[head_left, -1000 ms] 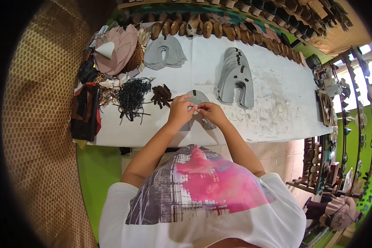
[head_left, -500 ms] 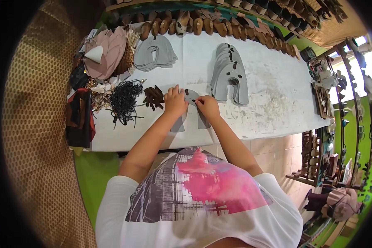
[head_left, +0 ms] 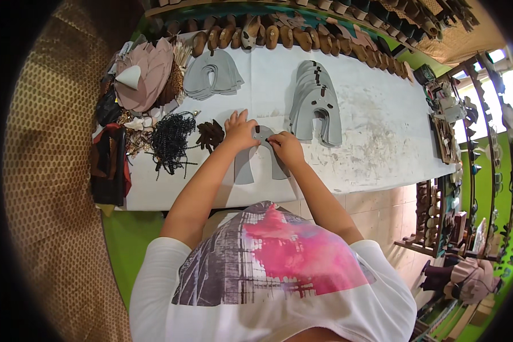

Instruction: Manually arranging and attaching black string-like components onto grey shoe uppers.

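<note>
A grey U-shaped shoe-upper piece lies flat on the white table in front of me, its curve pointing away. One small dark brown strip sits on top of its curve. My left hand rests on the left side of the curve with its fingers spread. Pressed against the right side of the curve, my right hand pinches another small dark strip between thumb and fingertips. Just left of my left hand is a pile of loose brown strips.
Overlapped grey uppers with brown strips lie to the right; plain grey uppers are farther back. Black beaded cords and pinkish cut pieces crowd the left side. Brown shoe lasts line the far edge.
My left hand has shifted slightly left and away, its fingers spreading wider. The right hand stays at the curve with the dark strip, nearly still.
</note>
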Tool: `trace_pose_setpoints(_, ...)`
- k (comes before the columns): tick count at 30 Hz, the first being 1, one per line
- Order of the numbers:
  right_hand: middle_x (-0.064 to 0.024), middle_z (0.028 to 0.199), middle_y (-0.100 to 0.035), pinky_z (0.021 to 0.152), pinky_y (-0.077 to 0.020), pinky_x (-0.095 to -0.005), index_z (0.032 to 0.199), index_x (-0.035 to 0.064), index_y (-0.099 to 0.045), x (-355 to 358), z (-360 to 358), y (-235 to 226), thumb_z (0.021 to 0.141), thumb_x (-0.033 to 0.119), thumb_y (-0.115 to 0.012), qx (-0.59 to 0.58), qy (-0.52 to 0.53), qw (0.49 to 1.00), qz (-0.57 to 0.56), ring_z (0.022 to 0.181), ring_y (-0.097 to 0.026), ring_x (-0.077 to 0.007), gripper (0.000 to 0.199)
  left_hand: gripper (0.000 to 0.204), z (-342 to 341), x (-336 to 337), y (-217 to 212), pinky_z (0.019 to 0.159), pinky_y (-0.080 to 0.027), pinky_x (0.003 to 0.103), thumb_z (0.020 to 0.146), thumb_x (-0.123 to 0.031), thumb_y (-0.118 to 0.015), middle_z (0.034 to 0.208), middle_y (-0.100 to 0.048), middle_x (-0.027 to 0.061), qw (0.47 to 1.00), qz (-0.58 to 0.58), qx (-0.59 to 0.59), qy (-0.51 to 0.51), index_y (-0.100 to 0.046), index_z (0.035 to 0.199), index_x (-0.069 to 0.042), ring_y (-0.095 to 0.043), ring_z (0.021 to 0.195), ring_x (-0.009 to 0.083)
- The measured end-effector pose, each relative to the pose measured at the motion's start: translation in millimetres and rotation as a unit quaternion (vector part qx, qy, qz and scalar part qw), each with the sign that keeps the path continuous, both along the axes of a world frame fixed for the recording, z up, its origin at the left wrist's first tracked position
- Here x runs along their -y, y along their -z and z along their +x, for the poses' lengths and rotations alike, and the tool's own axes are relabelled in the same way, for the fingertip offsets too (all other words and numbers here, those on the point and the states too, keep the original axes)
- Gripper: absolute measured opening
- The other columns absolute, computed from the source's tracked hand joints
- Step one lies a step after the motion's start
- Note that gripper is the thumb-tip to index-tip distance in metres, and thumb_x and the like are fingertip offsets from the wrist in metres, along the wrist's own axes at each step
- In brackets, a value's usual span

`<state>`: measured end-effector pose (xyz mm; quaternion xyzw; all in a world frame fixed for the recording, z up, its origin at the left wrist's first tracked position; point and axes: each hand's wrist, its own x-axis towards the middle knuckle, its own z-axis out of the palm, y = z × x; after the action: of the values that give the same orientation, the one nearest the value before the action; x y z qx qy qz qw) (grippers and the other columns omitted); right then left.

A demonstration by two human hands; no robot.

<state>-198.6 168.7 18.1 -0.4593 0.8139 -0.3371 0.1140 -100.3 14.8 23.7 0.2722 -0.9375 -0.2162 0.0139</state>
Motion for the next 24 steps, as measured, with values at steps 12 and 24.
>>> trace_pose_setpoints(12, -0.0070, 0.075, -0.060, 0.065, -0.0456, -0.0384, 0.083, 0.0108, -0.067, -6.5, 3.9, 7.7, 0.075, 0.015, -0.061, -0.089, 0.003, 0.994, -0.057, 0.073, -0.057, -0.0279, 0.011, 0.030, -12.3, 1.1, 7.5, 0.102, -0.015, 0.055, 0.063, -0.037, -0.073, 0.142, -0.030, 0.0097, 0.996, 0.048, 0.018, 0.069, -0.071, 0.087, -0.019, -0.017, 0.130, 0.0418)
trace_pose_setpoints(24, -0.0026, 0.084, -0.054, 0.068, -0.0405, -0.0376, 0.089, 0.0146, -0.066, -13.0, 13.9, -0.3, 0.078, 0.027, -0.059, -0.164, -0.043, 0.985, -0.012, 0.082, -0.052, -0.0222, 0.017, 0.033, -25.5, -12.0, -3.0, 0.101, -0.019, 0.057, 0.073, -0.037, -0.065, 0.145, -0.024, 0.0085, 0.993, 0.056, 0.104, 0.024, -0.069, 0.093, -0.011, -0.018, 0.131, 0.0389)
